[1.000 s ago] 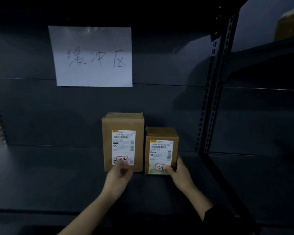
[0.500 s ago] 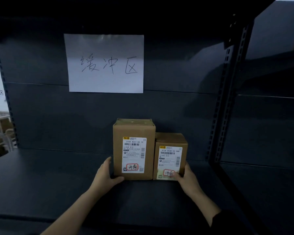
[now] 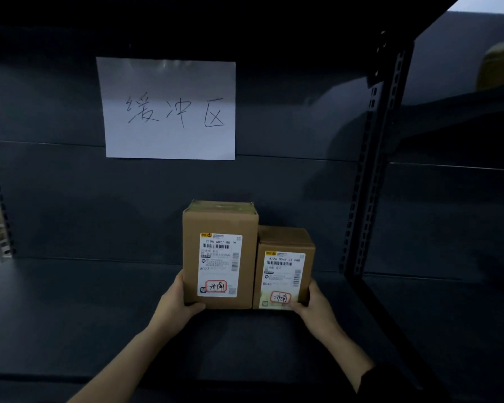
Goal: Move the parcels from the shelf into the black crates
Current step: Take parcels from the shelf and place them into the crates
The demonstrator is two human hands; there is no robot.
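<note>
Clamping from outside, your left hand [image 3: 176, 301] gripped the tall brown cardboard parcel [image 3: 220, 254] at its lower left edge, your right hand [image 3: 314, 303] the shorter brown cardboard parcel [image 3: 284, 269] at its lower right corner, both touching on the dark metal shelf [image 3: 70, 309]. Lifted as one, they could have buckled apart at the seam and dropped.
</note>
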